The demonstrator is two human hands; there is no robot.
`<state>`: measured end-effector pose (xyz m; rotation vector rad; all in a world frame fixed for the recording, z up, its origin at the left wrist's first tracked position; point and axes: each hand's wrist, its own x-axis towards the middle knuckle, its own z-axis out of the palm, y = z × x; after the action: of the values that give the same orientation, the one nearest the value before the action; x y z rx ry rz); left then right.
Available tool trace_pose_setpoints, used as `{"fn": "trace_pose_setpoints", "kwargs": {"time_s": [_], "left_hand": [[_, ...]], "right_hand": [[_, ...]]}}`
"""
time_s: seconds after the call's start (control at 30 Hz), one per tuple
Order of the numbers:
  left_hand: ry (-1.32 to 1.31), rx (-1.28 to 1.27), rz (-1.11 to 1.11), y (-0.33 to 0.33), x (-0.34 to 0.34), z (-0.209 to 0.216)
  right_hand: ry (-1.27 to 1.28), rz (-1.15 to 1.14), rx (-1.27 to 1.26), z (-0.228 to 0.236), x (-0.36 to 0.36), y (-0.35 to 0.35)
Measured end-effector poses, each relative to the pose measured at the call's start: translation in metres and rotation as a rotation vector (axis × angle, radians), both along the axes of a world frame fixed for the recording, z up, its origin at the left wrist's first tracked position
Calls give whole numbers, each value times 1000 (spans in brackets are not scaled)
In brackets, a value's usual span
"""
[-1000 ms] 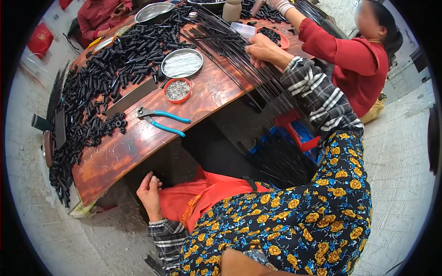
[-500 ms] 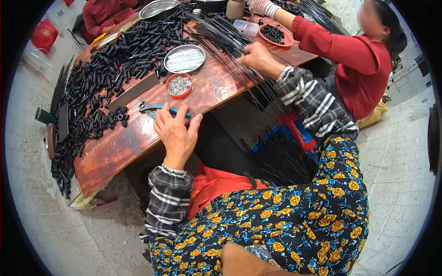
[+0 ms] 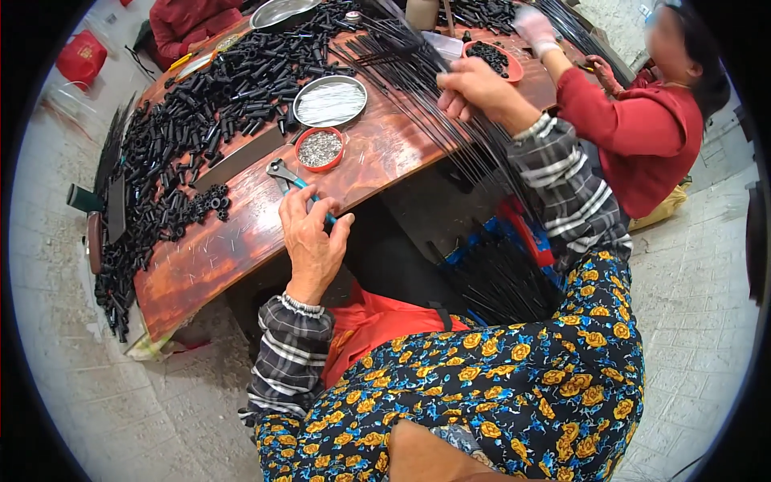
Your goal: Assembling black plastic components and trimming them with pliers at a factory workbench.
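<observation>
My left hand (image 3: pixel 309 245) is over the near edge of the table, its fingers curled around the teal handles of a pair of pliers (image 3: pixel 281 171). The metal jaws point away from me. My right hand (image 3: pixel 482 90) is raised over the table's right part with its fingers closed on thin black rods (image 3: pixel 430 52), which are smeared by motion; how many it holds I cannot tell. More long black rods (image 3: pixel 418 112) lie beneath that hand and slant over the table edge.
Black tubular parts (image 3: pixel 241 96) heap over the wooden table (image 3: pixel 201 261). Nearby are a metal dish of white strips (image 3: pixel 329 100), a red bowl of small metal bits (image 3: pixel 320 150) and a red dish of black pieces (image 3: pixel 490 58). Rods fill a blue crate (image 3: pixel 490 273) below. A red-sleeved co-worker (image 3: pixel 642 136) sits right.
My left hand has closed around the pliers' handles and turned them, so the jaws point farther away from me. My right hand has moved slightly right and up. The co-worker's gloved hand has shifted right.
</observation>
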<state>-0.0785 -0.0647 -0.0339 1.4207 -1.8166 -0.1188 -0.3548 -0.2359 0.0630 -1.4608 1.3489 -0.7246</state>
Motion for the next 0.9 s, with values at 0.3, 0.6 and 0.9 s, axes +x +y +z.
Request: {"fn": "trace_pose_setpoints", "kwargs": {"time_s": [0.3, 0.6, 0.9], "left_hand": [[55, -19, -15, 2, 4, 0], [48, -47, 24, 5, 4, 12], [73, -41, 16, 7, 4, 24]], "right_hand": [[167, 80, -182, 29, -5, 0], [79, 357, -393, 87, -12, -2], [174, 415, -216, 157, -11, -33]]}}
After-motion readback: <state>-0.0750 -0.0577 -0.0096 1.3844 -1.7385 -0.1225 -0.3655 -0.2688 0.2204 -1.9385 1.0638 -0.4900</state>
